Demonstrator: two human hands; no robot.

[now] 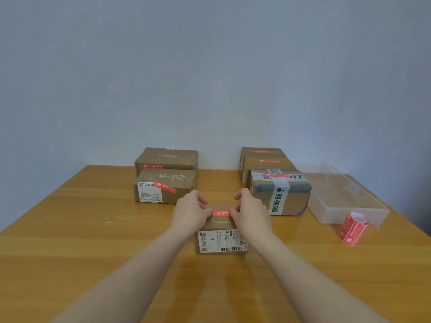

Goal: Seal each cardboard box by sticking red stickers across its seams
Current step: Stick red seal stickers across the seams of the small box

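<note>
You hold one red sticker (221, 213) stretched flat over the top of the small cardboard box (220, 238), which sits centred near your edge of the table (70, 229). Your left hand (190, 212) pinches its left end and your right hand (253, 212) its right end, likely to keep it taut across the seam. Beyond the small box stand stickered boxes: two to its left (164, 186), a row to its right (279, 192). Further right lie a clear plastic tray (349, 199) and the sticker roll (353, 228), within reach.

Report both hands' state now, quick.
Left hand: pinches the left end of the red rectangular sticker on the small brown cardboard box.
Right hand: pinches its right end.
</note>
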